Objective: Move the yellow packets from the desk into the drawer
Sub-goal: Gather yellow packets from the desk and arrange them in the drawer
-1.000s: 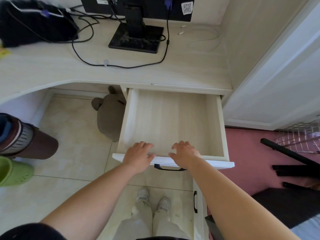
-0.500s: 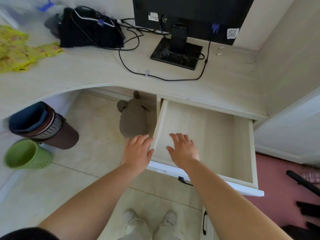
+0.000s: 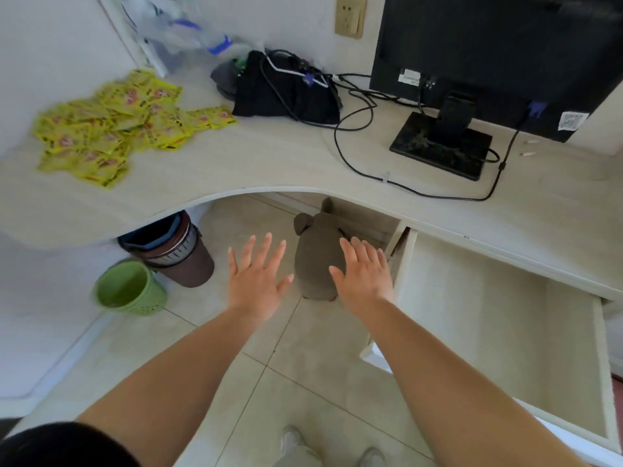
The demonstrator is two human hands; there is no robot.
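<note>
Your left hand point(image 3: 258, 279) and right hand point(image 3: 365, 274) hover side by side, fingers straight and spread, palms down, holding nothing. A grey plush toy point(image 3: 313, 254) sits on the floor beyond them. The yellow packets point(image 3: 114, 129) lie in a loose heap far left on the desk point(image 3: 269, 163), well apart from both hands. The drawer point(image 3: 488, 332) stands pulled out at right, just beside your right hand. A green bin point(image 3: 129, 288) stands near left.

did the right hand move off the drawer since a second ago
Yes. The right hand was on the front edge of the drawer; now it hovers with fingers spread, left of the drawer's side wall, in front of the grey plush toy.
</note>
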